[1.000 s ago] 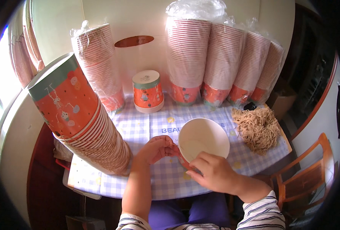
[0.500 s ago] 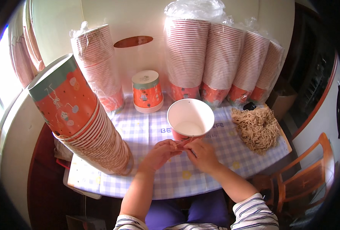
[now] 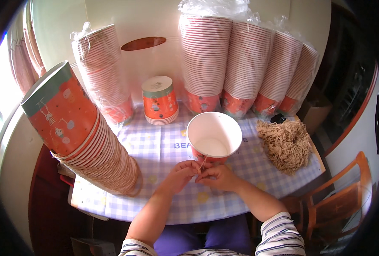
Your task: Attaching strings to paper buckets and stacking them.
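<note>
In front of me a paper bucket (image 3: 230,132), white inside and red outside, stands upright with its mouth facing up. At its near side, my left hand (image 3: 181,177) and my right hand (image 3: 222,176) meet. Both are closed in a pinch on a thin tan string (image 3: 205,161) that rises past the bucket's near rim. The fingertips hide where the string ends and whether it is fixed to the bucket. To the right lies a tangled heap of similar tan strings (image 3: 286,147).
At left leans a tall stack of red-and-green buckets (image 3: 70,115) with tan strings on it. A short upside-down stack (image 3: 160,102) stands behind. Plastic-wrapped stacks (image 3: 204,59) line the back, with another wrapped stack (image 3: 102,72) at back left. A wooden chair (image 3: 336,205) is at right.
My hands have drawn closer together, and the right hand has shifted slightly left and down. The string now stands up more between the fingers. The whole view has shifted a little.
</note>
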`<state>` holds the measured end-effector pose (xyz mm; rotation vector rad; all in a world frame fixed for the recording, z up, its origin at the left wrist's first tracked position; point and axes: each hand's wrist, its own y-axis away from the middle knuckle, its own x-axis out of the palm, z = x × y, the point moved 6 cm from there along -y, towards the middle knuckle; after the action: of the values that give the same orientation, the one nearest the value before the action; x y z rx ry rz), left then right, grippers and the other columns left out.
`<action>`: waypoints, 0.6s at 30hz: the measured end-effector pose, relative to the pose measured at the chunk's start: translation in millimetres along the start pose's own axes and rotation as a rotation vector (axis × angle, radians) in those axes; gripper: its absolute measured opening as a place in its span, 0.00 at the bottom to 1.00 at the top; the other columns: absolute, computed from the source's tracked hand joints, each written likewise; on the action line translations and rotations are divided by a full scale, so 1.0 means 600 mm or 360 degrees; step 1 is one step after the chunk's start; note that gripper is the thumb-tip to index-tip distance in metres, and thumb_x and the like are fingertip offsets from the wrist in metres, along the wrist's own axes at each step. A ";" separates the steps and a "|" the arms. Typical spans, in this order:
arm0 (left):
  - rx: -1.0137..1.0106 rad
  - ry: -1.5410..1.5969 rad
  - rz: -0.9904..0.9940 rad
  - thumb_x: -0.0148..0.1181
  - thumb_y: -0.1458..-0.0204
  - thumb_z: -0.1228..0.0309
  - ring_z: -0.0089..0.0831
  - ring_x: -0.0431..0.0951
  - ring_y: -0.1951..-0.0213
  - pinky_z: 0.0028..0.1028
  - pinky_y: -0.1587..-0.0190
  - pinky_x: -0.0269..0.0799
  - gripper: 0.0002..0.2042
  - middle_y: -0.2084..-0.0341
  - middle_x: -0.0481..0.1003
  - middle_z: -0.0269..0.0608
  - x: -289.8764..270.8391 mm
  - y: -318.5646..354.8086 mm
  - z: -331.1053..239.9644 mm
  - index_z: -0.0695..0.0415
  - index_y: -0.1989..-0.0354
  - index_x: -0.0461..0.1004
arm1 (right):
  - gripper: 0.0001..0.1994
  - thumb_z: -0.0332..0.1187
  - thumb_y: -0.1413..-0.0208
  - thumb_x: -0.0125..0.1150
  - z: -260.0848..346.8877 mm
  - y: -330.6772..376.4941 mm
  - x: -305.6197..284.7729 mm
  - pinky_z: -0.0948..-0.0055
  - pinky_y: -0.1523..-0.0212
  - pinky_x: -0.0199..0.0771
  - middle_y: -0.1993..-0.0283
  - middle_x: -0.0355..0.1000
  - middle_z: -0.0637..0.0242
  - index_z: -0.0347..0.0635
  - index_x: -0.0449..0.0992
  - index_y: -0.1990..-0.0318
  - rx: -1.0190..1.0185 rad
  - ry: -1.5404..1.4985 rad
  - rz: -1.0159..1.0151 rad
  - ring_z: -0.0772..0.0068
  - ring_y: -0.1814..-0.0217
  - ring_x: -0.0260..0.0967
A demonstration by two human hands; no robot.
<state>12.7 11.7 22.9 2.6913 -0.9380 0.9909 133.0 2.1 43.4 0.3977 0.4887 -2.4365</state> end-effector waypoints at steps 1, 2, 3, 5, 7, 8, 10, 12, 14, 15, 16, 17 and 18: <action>-0.0005 -0.0003 -0.0009 0.51 0.50 0.75 0.24 0.72 0.64 0.21 0.60 0.66 0.04 0.69 0.73 0.36 -0.001 -0.001 0.004 0.59 0.70 0.72 | 0.07 0.30 0.52 0.61 -0.005 0.003 0.001 0.74 0.58 0.70 0.62 0.74 0.67 0.38 0.78 0.66 0.0067 0.0044 0.0076 0.75 0.57 0.70; 0.0021 -0.0058 -0.0055 0.51 0.50 0.75 0.24 0.72 0.64 0.22 0.60 0.66 0.04 0.68 0.73 0.37 -0.006 -0.001 0.009 0.59 0.70 0.72 | 0.07 0.30 0.52 0.61 -0.004 0.005 -0.001 0.74 0.58 0.70 0.62 0.74 0.67 0.38 0.78 0.66 0.0067 0.0034 0.0077 0.75 0.57 0.70; 0.0046 -0.0114 -0.0101 0.51 0.50 0.75 0.24 0.72 0.63 0.22 0.59 0.66 0.04 0.68 0.74 0.37 -0.010 -0.002 0.011 0.60 0.70 0.72 | 0.07 0.30 0.52 0.62 0.002 0.008 -0.005 0.74 0.58 0.70 0.63 0.74 0.67 0.38 0.78 0.67 0.0017 0.0098 0.0064 0.75 0.58 0.70; 0.0086 -0.0139 -0.0100 0.51 0.50 0.76 0.24 0.72 0.63 0.22 0.59 0.66 0.04 0.68 0.74 0.37 -0.001 -0.002 0.008 0.60 0.69 0.72 | 0.07 0.31 0.52 0.62 0.009 0.018 -0.010 0.73 0.58 0.70 0.64 0.75 0.67 0.38 0.78 0.68 -0.0016 0.0146 0.0041 0.75 0.59 0.70; 0.0135 -0.0168 -0.0096 0.52 0.50 0.77 0.24 0.72 0.62 0.23 0.58 0.66 0.04 0.68 0.74 0.37 0.001 -0.002 0.008 0.61 0.69 0.72 | 0.06 0.29 0.54 0.64 0.026 0.022 -0.033 0.74 0.58 0.70 0.67 0.75 0.65 0.38 0.78 0.68 -0.0091 0.0239 -0.0167 0.75 0.61 0.72; 0.0177 -0.0181 -0.0126 0.51 0.50 0.78 0.24 0.72 0.63 0.23 0.58 0.66 0.04 0.68 0.74 0.37 -0.003 -0.002 0.008 0.61 0.69 0.72 | 0.06 0.29 0.54 0.64 0.034 0.022 -0.036 0.74 0.58 0.70 0.67 0.75 0.65 0.38 0.78 0.68 -0.0090 0.0232 -0.0171 0.75 0.61 0.72; 0.0213 -0.0194 -0.0155 0.51 0.49 0.78 0.24 0.72 0.63 0.24 0.58 0.67 0.04 0.69 0.74 0.37 -0.002 -0.003 0.007 0.61 0.68 0.72 | 0.06 0.29 0.54 0.64 0.031 0.026 -0.052 0.76 0.63 0.71 0.69 0.74 0.65 0.37 0.76 0.70 0.0159 0.0001 -0.0353 0.76 0.67 0.72; 0.0218 -0.0536 -0.0242 0.50 0.47 0.79 0.22 0.73 0.66 0.22 0.61 0.68 0.04 0.70 0.73 0.35 0.006 -0.002 0.005 0.62 0.68 0.72 | 0.06 0.29 0.55 0.64 0.028 0.028 -0.059 0.77 0.66 0.71 0.70 0.74 0.65 0.37 0.76 0.70 0.0131 -0.0009 -0.0466 0.76 0.69 0.72; 0.0181 -0.0630 -0.0261 0.50 0.47 0.78 0.20 0.71 0.68 0.20 0.63 0.67 0.04 0.71 0.73 0.34 0.009 -0.002 0.011 0.62 0.67 0.72 | 0.06 0.28 0.55 0.64 0.024 0.029 -0.061 0.78 0.68 0.71 0.71 0.74 0.65 0.37 0.76 0.69 0.0101 -0.0016 -0.0580 0.76 0.70 0.71; 0.0149 -0.0724 -0.0283 0.50 0.46 0.78 0.18 0.70 0.69 0.19 0.66 0.66 0.04 0.72 0.72 0.33 0.009 -0.002 0.015 0.62 0.67 0.72 | 0.06 0.28 0.55 0.64 0.022 0.029 -0.061 0.78 0.69 0.71 0.71 0.74 0.65 0.37 0.76 0.69 0.0078 0.0052 -0.0637 0.77 0.71 0.71; 0.0147 -0.0722 -0.0282 0.50 0.46 0.78 0.18 0.70 0.69 0.19 0.66 0.66 0.04 0.72 0.72 0.33 0.010 -0.002 0.016 0.62 0.67 0.72 | 0.06 0.28 0.55 0.65 0.022 0.030 -0.061 0.79 0.69 0.70 0.71 0.74 0.65 0.37 0.76 0.70 0.0056 0.0119 -0.0692 0.78 0.71 0.71; 0.0151 -0.0828 -0.0332 0.50 0.46 0.77 0.17 0.69 0.70 0.18 0.67 0.65 0.03 0.72 0.72 0.32 0.009 -0.001 0.017 0.61 0.67 0.71 | 0.06 0.28 0.55 0.65 0.024 0.029 -0.057 0.79 0.69 0.70 0.71 0.74 0.65 0.37 0.76 0.70 0.0059 0.0119 -0.0693 0.78 0.71 0.71; 0.0157 -0.0933 -0.0381 0.51 0.45 0.76 0.16 0.68 0.71 0.18 0.68 0.64 0.03 0.73 0.71 0.31 0.007 0.000 0.017 0.61 0.68 0.71 | 0.06 0.28 0.55 0.65 0.025 0.029 -0.054 0.79 0.70 0.70 0.71 0.74 0.65 0.37 0.76 0.69 0.0083 0.0110 -0.0695 0.79 0.71 0.70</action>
<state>20.6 6.2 17.8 3.1454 -0.6159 0.2003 166.2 -0.4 65.2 0.4343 0.5931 -2.8681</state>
